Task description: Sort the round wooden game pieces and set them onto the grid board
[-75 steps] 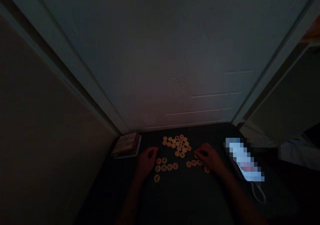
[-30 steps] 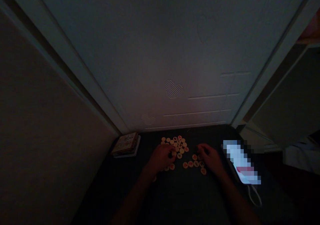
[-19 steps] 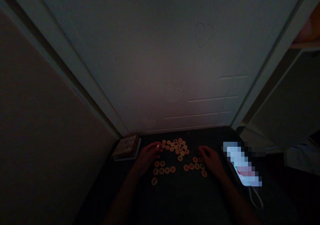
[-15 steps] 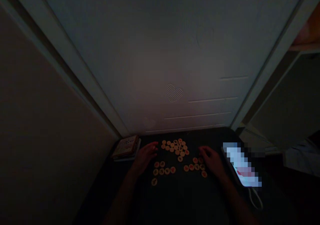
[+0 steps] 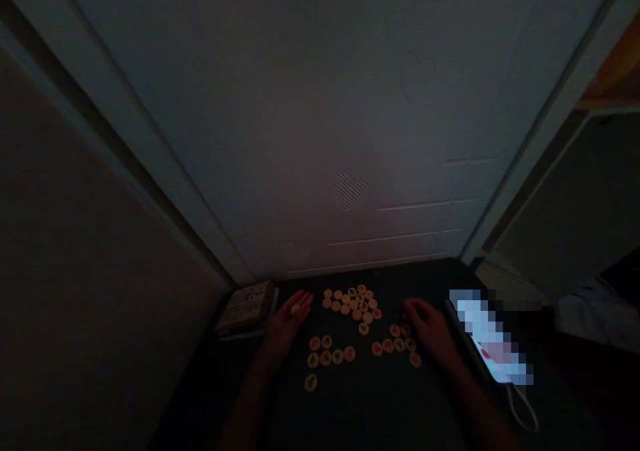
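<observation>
My left hand is turned palm up to the left of the pieces, fingers stretched out, with a pale round Chinese chess piece lying on it. My right hand rests at the right with its fingers curled together; whether they hold anything is hidden. Close to its fingertips lies a group of round pieces with red and dark marks. A second marked group lies nearer the left hand. Between the hands, farther back, is a cluster of pieces, some blank side up, some marked.
Books are stacked at the table's back left. A lit phone with a white cable lies at the right. A pale panel with embossed hearts rises behind the dark table. The room is dim.
My left hand has rolled palm up, bringing the piece on it into sight. The right hand stays near the right group. The view has tilted slightly; the piece groups keep their layout.
</observation>
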Tool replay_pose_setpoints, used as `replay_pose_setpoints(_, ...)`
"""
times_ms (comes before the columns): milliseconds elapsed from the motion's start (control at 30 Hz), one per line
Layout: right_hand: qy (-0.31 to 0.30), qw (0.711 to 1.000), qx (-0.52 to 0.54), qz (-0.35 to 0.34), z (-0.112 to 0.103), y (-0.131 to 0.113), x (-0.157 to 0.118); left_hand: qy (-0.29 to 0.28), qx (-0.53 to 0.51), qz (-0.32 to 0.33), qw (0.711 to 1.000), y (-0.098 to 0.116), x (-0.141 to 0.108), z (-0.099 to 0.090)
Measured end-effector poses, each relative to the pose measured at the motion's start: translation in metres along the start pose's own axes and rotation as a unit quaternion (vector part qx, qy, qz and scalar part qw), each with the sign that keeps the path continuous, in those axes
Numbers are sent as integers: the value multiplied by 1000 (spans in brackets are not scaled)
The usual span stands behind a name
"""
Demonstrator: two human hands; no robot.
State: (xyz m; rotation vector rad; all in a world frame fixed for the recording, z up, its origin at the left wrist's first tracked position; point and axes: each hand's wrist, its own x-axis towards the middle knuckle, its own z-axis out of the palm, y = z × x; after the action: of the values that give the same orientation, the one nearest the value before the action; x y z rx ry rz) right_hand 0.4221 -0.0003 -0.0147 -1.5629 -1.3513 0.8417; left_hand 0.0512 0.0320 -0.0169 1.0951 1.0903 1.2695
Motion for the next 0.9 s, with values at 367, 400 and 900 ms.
replay_pose_setpoints(367,6,1000,-17,10,-1,-3,-1,5,48,-52,998,7,-8,9)
replay_pose_setpoints(400,5,1000,-18,13,-1,-2,-1,6,48,-47,998,7,-8,9)
replay_pose_setpoints(900,-4,999,-24,22,-1,-3,-2,-6,50,-11,999,5,-6,15)
